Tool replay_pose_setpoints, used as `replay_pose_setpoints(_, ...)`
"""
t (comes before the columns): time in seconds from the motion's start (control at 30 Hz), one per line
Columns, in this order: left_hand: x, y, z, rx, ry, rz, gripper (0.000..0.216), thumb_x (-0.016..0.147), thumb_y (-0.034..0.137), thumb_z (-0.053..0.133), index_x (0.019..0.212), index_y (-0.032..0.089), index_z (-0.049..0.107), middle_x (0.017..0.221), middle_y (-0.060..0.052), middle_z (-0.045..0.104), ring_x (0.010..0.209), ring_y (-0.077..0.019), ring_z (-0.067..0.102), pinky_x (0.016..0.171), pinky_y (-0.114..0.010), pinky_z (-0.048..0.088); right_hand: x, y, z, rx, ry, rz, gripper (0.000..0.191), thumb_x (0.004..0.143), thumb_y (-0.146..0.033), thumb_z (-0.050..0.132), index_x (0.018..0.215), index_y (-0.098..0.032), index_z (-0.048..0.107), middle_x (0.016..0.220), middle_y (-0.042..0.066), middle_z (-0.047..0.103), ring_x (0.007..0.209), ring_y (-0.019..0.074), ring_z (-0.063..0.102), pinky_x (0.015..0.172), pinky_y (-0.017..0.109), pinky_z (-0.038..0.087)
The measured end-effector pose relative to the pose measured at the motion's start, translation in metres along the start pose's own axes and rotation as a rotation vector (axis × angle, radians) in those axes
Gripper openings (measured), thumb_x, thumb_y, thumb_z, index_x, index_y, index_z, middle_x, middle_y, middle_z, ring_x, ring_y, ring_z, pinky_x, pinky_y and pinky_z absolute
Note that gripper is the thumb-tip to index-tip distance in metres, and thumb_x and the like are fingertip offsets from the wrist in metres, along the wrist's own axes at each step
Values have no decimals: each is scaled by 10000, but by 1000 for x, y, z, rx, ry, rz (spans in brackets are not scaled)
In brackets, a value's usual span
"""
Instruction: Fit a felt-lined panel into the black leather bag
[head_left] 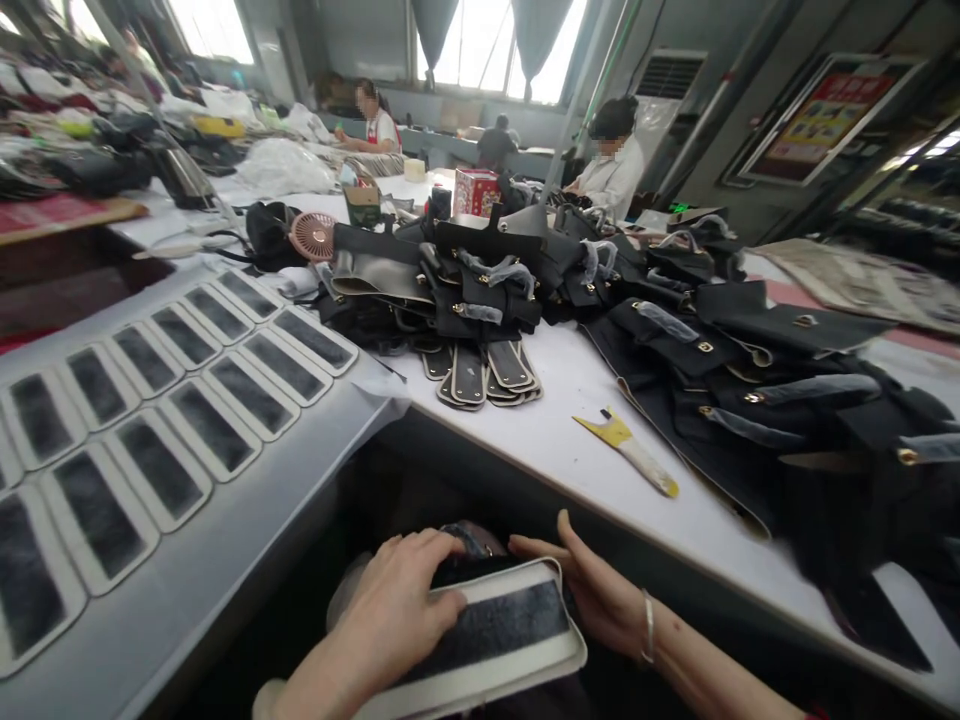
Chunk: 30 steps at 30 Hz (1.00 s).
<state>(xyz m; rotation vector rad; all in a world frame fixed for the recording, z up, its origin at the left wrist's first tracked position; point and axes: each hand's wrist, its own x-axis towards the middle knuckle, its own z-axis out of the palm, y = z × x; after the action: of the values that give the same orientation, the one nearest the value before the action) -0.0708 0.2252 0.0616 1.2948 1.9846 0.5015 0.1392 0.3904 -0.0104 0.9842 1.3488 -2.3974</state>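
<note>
one pale-rimmed panel (517, 622) with a dark centre is held low in the middle of the view, just in front of a table edge. the wearer's left hand (409, 600) grasps it, thumb on its face and fingers bent over the far side. the right hand (600, 595), with a bangle (648, 627) at the wrist, is open, fingers stretched and thumb raised, close by the panel's right end; shadow makes it hard to tell whether it touches. to the left, similar panels (214, 425) lie in two rows on a grey sheet (247, 515). ahead, on the white table (525, 440), are a yellow forked piece (630, 455) and a small pile of dark, pale-edged strips (469, 375). behind the strips and off to the right, black bags (480, 245) with wrapped handles are heaped. a pink fan (312, 236) is left of the middle heap, a red patterned box (476, 192) beyond it. farther back, three people (615, 175) are at tables, near bright windows (480, 55).
</note>
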Motion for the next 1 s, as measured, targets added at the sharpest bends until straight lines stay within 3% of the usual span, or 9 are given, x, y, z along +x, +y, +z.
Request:
replay_pose_setpoints(0.1,6,4,-2,35,-27,-25,357,700,224,557,1032,263,681,1025,-17,702,997,-248,630,865,-381,442,39,-10,-7,-355,-33,51,1005,805,-887,118,1204,-146,667,1218,142,665,1124,286,612,962,390,467)
replay_pose_setpoints(0.23,10,5,-2,34,-54,-66,313,702,237,552,988,262,676,992,-15,699,964,-249,631,826,-370,440,100,-14,-2,-707,-25,134,637,868,-730,486,848,-140,724,908,81,723,940,255,655,884,397,484)
replay_pose_setpoints(0.4,3,0,6,-12,-3,-97,285,739,228,568,1003,290,659,1048,12,702,1030,-236,621,983,-441,386,145,-27,17,-983,-57,105,384,948,-504,553,876,-145,670,882,41,695,860,211,662,849,420,511)
replay_pose_setpoints(0.5,-2,-1,11,-19,32,-123,313,772,217,567,1066,302,634,1037,19,697,1039,-220,624,1097,-528,273,131,-55,26,-1046,-95,-97,302,971,-405,512,987,-163,693,992,68,708,970,226,639,901,369,462)
replay_pose_setpoints(0.57,-4,-2,15,-18,51,-126,318,788,207,562,1092,286,610,1033,12,691,1044,-207,623,1134,-535,223,104,-77,32,-1048,-157,-238,303,949,-414,525,1042,-183,696,981,45,709,920,211,639,820,303,465)
replay_pose_setpoints(0.67,-5,-3,19,-14,69,-119,309,795,208,570,1099,263,577,1026,5,684,1033,-202,622,1142,-518,228,57,-97,42,-1104,-297,-410,280,850,-440,664,946,-181,708,888,38,695,808,189,628,700,272,447)
replay_pose_setpoints(0.8,-5,-2,20,-33,85,-134,361,773,200,595,1127,256,552,1016,3,691,1021,-206,627,1127,-516,253,28,-86,55,-1634,-362,-779,120,889,-195,540,875,-148,649,859,75,669,748,196,602,590,311,387)
replay_pose_setpoints(0.9,-4,1,16,-45,77,-151,346,764,218,605,1106,256,568,977,11,700,986,-215,637,1081,-495,318,35,-69,61,-1772,-379,-855,161,908,-140,478,890,-114,635,841,108,659,733,222,580,553,331,354)
replay_pose_setpoints(1.0,-3,3,12,-18,59,-152,304,769,227,583,1073,247,592,1011,-2,712,991,-247,638,972,-452,409,45,-67,63,-1599,-364,-747,236,917,-119,415,912,-87,649,874,173,661,756,247,571,601,353,379)
